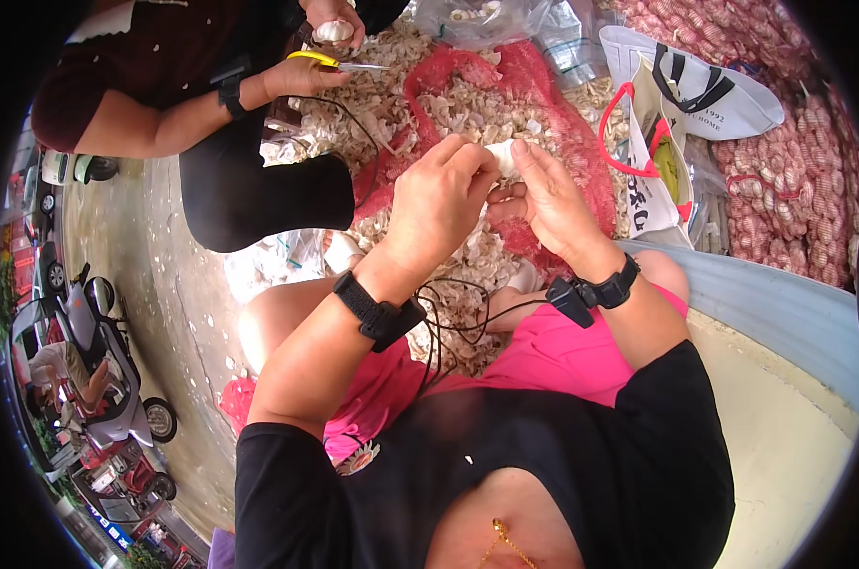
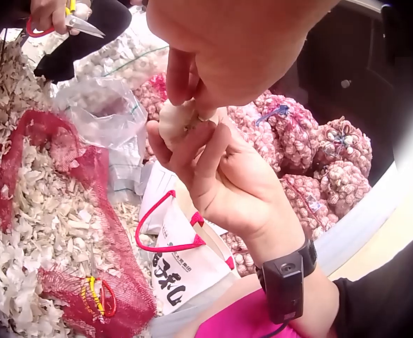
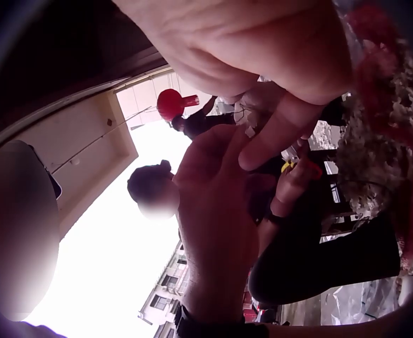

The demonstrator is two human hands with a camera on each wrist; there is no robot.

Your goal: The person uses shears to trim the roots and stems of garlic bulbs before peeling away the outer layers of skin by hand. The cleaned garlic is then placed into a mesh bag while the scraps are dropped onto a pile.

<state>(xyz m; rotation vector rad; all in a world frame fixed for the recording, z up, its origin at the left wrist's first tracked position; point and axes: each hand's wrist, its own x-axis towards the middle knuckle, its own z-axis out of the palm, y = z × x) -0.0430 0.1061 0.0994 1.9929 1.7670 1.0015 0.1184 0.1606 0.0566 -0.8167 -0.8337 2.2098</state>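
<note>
While both hands are bunched up together, the left hand and right hand are pinching one white garlic bulb between their fingertips, right above the red mesh sack. That sack is spread open and heaped with papery garlic skins, and more skins spill over the ground around it. Just right of the sack sits a white tote bag with red handles, and past that a wall of netted garlic bags. Across the sack, another person's hand works yellow-handled scissors on a bulb of their own. A clear plastic bag lies beside the sack's far edge. Nothing sits between the hands and the sack; black wrist straps and cables hang below them.
</note>
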